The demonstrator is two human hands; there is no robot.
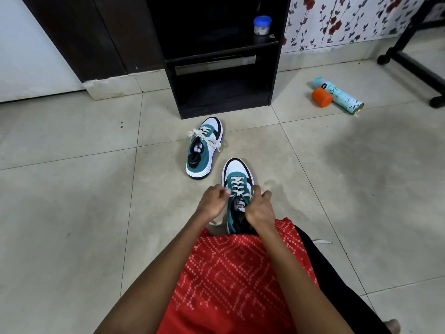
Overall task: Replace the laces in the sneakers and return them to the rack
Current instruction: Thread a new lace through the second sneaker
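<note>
Nr sneaker flat on tile floor, just ahead of lap, toe pointing away twd rack. Teal upper, white toe, black trim. Cream lace crisscrossed thru eyelets up to tongue top. L hand at sneaker's L side, fingers curled, pinching lace by upper eyelets. R hand at R side, thumb & fingers curled, gripping lace at same level. Heel partly hidden under R hand & red patterned garment. Loose lace end on floor just below L hand. Separate pale lace end on floor past R leg, apart from shoe; can't tell which lace.

Second sneaker upright on floor btwn nr sneaker & rack, a bit L, toe twd rack, touching neither. Laced, w/ loops & ends flopped over both sides.

Black open shelf unit for rack, against wall. Blue-lidded jar on upper shelf, R side.

Off R on floor: pale teal spray can lying on side, orange cap touching it. Black chair base far R. Floral wallpaper behind, R of rack. White door far L.
</note>
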